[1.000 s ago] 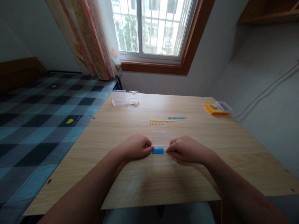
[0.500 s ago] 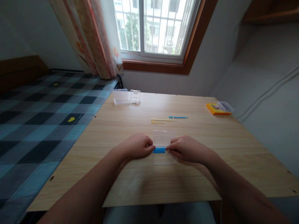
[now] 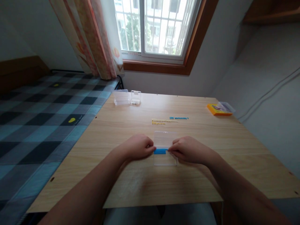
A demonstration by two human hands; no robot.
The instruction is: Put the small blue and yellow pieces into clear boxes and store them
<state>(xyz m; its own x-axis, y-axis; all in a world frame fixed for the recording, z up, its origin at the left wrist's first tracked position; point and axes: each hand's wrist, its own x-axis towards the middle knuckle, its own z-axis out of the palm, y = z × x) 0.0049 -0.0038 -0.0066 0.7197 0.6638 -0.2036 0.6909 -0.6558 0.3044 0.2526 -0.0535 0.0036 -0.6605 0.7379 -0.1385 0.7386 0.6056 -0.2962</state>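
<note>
An open clear plastic box (image 3: 165,160) lies flat on the table with its lid (image 3: 164,137) folded back, away from me. Inside, along the hinge side, is a tight row of thin blue sticks (image 3: 159,151). My left hand (image 3: 140,146) is curled, its fingertips closed on the box's left edge, close to the sticks' left ends. With finger and thumb, my right hand (image 3: 186,149) pinches the right end of one blue stick (image 3: 167,149), which juts past the others. What lies under the right fingers is hidden.
Beyond the box lie rows of small yellow pieces (image 3: 158,123) and small blue pieces (image 3: 178,118). Two clear containers (image 3: 121,98) (image 3: 135,98) stand at the far left of the wooden table (image 3: 93,175). An orange box (image 3: 219,110) with a clear cover rests at the far right.
My right hand has shifted slightly right, and one blue stick now sticks out past the rest toward it. The left hand and the box look the same.
</note>
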